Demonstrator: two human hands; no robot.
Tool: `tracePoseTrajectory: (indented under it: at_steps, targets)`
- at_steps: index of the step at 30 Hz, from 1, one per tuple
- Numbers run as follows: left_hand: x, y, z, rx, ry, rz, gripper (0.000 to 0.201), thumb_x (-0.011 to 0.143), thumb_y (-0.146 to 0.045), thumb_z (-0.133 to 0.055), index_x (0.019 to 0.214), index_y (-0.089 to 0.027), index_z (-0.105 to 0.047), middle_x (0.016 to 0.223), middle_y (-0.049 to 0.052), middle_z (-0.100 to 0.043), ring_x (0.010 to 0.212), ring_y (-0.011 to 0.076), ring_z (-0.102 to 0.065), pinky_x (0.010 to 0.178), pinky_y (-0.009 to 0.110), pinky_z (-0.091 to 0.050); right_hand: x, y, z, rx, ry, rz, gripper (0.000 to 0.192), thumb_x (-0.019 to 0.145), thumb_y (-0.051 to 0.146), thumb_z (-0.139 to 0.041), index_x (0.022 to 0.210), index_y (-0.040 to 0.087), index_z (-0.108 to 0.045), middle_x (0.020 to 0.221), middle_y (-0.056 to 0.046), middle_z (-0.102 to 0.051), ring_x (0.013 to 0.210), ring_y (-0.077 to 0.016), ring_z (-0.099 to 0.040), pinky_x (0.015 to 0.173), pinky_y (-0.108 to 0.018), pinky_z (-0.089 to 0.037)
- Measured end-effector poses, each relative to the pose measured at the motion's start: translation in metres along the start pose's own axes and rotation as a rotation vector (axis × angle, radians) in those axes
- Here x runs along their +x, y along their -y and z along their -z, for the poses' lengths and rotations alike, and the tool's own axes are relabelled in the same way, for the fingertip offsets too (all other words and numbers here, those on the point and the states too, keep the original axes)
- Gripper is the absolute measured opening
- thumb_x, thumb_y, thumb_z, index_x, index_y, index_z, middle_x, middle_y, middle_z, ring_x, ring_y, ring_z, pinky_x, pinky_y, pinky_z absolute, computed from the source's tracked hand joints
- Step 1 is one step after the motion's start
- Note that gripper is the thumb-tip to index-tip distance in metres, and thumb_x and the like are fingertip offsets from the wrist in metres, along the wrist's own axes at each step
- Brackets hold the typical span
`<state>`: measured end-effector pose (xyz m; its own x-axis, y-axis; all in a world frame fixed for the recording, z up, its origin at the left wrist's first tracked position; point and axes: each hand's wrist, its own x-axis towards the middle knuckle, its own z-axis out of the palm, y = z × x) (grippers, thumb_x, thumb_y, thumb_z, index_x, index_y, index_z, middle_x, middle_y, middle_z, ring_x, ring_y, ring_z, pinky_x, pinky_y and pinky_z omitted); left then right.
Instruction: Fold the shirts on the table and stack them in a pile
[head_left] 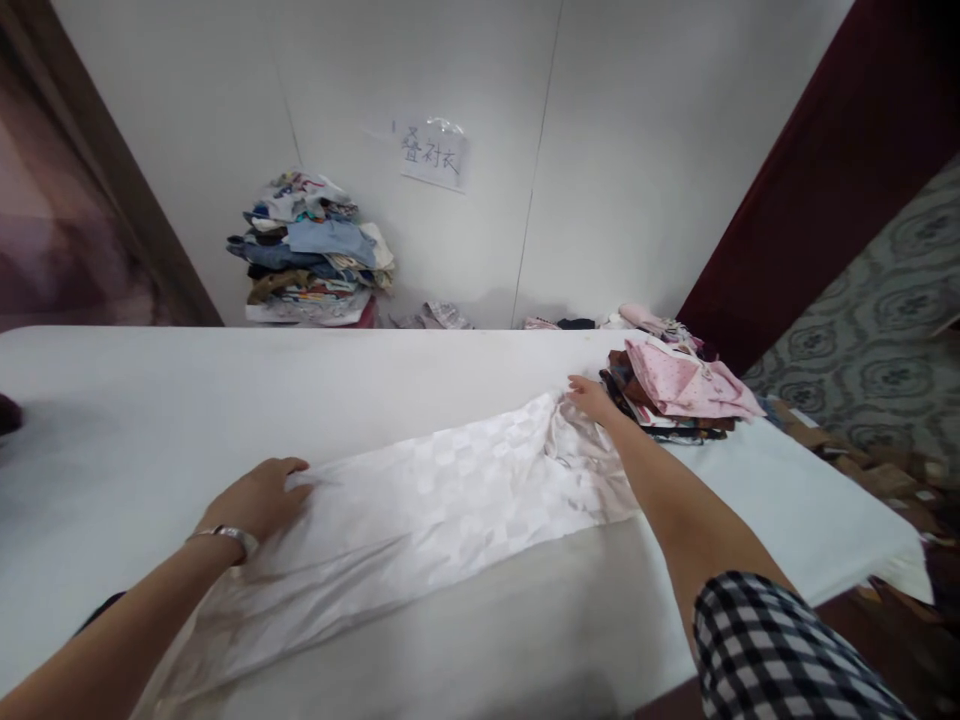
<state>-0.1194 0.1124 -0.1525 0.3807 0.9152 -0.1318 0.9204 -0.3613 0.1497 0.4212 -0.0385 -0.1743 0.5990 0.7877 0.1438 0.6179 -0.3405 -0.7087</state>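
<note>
A pale, shiny garment (465, 470) with a woven check pattern lies stretched out across the white table, long and flat. Its right end is bunched and creased; its lower left part runs in loose folds towards me. My left hand (259, 500), with a silver bracelet at the wrist, rests at the upper left edge of the cloth, thumb and forefinger apart. At the far right corner, my right hand (591, 398) has its fingers closed on the bunched fabric. Parts of both hands' fingers are hidden or slightly blurred.
Just right of my right hand sits a stack of folded clothes (686, 385), pink on top. A tall clothes pile (311, 250) stands behind the white table (225, 390), against the wall. More clothes (446, 316) show past the far edge. A handwritten sign (433, 157) hangs above.
</note>
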Motion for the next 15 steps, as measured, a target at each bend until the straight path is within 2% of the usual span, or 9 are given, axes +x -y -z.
tracePoseTrajectory:
  at_steps: [2,4,7,10,13,15]
  targets:
    - [-0.005,0.000,-0.003,0.055,-0.097,-0.012,0.050,0.082,-0.041,-0.038,0.120,-0.015,-0.057,0.129,0.012,-0.057,0.111,0.0276,-0.057,0.092,0.039,-0.045,-0.008,-0.006,0.013,-0.068,-0.040,-0.020,0.038,0.075,0.022,-0.059,0.112,0.015,-0.064,0.105,-0.010,-0.068,0.093,-0.0207,-0.063,0.083,-0.031,-0.049]
    - [-0.012,0.000,-0.007,0.094,-0.231,-0.049,0.054,0.083,-0.047,-0.032,0.121,-0.017,-0.056,0.132,0.011,-0.056,0.117,0.0286,-0.052,0.095,0.042,-0.044,-0.023,-0.012,0.022,-0.131,-0.016,-0.030,0.033,0.076,0.024,-0.059,0.107,0.016,-0.066,0.103,-0.008,-0.070,0.095,-0.0211,-0.064,0.086,-0.031,-0.049]
    - [-0.021,-0.006,-0.020,0.097,-0.346,-0.171,0.057,0.082,-0.050,-0.026,0.121,-0.019,-0.055,0.132,0.008,-0.056,0.122,0.0253,-0.049,0.102,0.040,-0.039,-0.046,-0.014,0.021,-0.218,0.046,-0.038,0.040,0.074,0.029,-0.066,0.112,0.017,-0.065,0.107,-0.007,-0.070,0.094,-0.0205,-0.066,0.082,-0.027,-0.050]
    - [-0.028,-0.017,-0.036,0.081,-0.279,-0.256,0.062,0.080,-0.053,-0.030,0.125,-0.018,-0.054,0.136,0.010,-0.053,0.126,0.0256,-0.046,0.107,0.040,-0.034,-0.056,-0.006,0.008,-0.316,0.039,-0.031,0.051,0.076,0.033,-0.066,0.124,0.017,-0.058,0.118,-0.009,-0.066,0.102,-0.0202,-0.064,0.086,-0.026,-0.047]
    - [-0.031,-0.024,-0.045,0.065,-0.190,-0.252,0.066,0.079,-0.054,-0.032,0.129,-0.017,-0.053,0.141,0.011,-0.048,0.131,0.0280,-0.041,0.109,0.045,-0.030,-0.053,0.004,0.001,-0.425,-0.016,-0.033,0.036,0.083,0.028,-0.059,0.117,0.016,-0.063,0.114,-0.011,-0.068,0.105,-0.0205,-0.062,0.089,-0.026,-0.044]
    - [-0.033,-0.023,-0.046,0.069,-0.142,-0.218,0.067,0.080,-0.054,-0.031,0.131,-0.017,-0.052,0.143,0.010,-0.046,0.133,0.0281,-0.039,0.109,0.048,-0.029,-0.050,0.007,0.005,-0.500,-0.076,-0.065,0.028,0.087,0.022,-0.049,0.107,0.013,-0.067,0.105,-0.014,-0.070,0.101,-0.0219,-0.064,0.086,-0.027,-0.045]
